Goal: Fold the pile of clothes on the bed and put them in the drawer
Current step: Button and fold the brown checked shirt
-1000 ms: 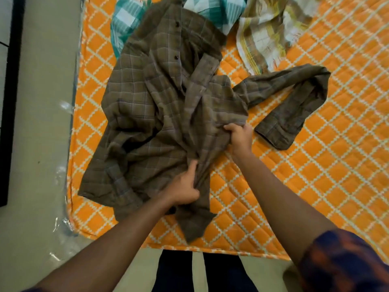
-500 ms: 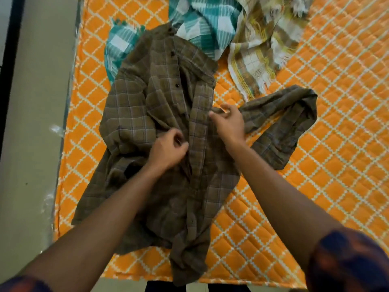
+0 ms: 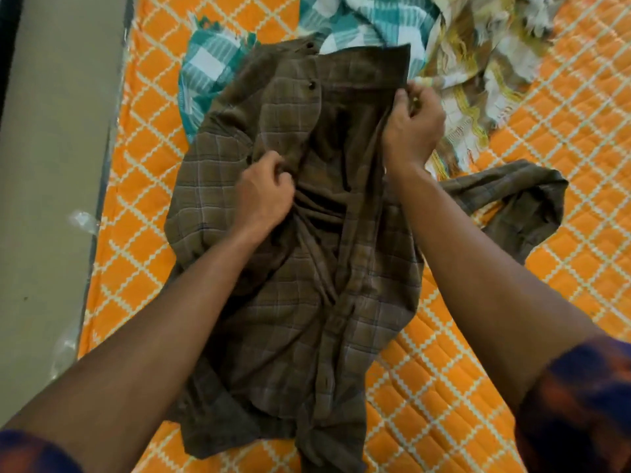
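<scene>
A brown checked shirt (image 3: 273, 274) lies spread and rumpled on the orange quilted bed (image 3: 512, 302), collar at the far end, one sleeve trailing off to the right. My left hand (image 3: 263, 192) grips a bunch of the shirt's front near its middle. My right hand (image 3: 413, 128) pinches the shirt's right front edge just below the collar and holds it lifted. A teal and white checked cloth (image 3: 211, 63) and a yellow, brown and white checked cloth (image 3: 478, 63) lie beyond the collar. No drawer is in view.
A beige floor (image 3: 51, 165) runs along the bed's left edge, with crinkled clear plastic (image 3: 82, 220) at the mattress side. Bare orange quilt stretches to the right of the shirt and along the near edge.
Both hands have climbed the shirt from its lower front toward the collar. My right hand now lifts the front edge by the collar. The view has moved closer in.
</scene>
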The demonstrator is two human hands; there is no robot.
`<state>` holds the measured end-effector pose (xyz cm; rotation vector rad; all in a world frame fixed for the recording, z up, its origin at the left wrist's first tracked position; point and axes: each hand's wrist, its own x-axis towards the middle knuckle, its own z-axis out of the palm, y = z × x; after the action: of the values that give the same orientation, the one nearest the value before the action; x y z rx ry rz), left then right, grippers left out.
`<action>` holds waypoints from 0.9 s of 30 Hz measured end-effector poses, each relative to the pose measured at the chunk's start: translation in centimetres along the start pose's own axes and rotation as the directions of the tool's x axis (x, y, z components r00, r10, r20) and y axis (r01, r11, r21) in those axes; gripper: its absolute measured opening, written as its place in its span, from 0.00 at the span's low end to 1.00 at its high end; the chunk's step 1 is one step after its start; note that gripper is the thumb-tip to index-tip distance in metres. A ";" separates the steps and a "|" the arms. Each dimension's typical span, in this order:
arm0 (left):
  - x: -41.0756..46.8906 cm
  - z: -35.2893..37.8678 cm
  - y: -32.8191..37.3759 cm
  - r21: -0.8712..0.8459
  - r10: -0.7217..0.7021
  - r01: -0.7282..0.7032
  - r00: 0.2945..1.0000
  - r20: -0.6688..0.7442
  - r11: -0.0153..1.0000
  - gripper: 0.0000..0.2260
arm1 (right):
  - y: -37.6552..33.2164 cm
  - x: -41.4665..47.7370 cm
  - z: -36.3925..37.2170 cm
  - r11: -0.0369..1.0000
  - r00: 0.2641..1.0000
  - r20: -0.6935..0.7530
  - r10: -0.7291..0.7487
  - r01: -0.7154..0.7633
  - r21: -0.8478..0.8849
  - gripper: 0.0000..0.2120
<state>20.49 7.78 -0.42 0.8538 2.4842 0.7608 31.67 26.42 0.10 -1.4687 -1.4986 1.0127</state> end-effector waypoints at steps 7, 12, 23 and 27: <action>-1.0 -6.9 -7.3 0.123 -0.051 0.089 0.958 -0.283 0.988 0.17 | -4.0 -8.2 5.9 0.930 0.444 0.837 0.320 -0.318 -0.187 0.30; -7.4 -4.2 -5.0 0.311 0.261 -0.189 0.942 -0.209 0.931 0.22 | -0.4 -11.7 2.8 0.990 0.810 0.580 0.088 -0.135 0.039 0.20; -30.8 -3.1 -14.5 0.334 -0.377 0.383 0.922 -0.085 0.862 0.28 | 10.2 -29.7 -18.8 0.814 0.703 0.421 0.574 -0.431 -0.390 0.24; -29.3 -5.0 -16.9 0.269 -0.299 0.286 0.954 0.010 0.920 0.04 | 9.4 -30.9 -18.2 0.831 0.630 0.561 0.537 -0.280 -0.481 0.32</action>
<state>31.99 -24.46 -1.22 0.5543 2.6213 0.3052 52.61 -4.16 -2.08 -1.8753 -1.9711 1.7982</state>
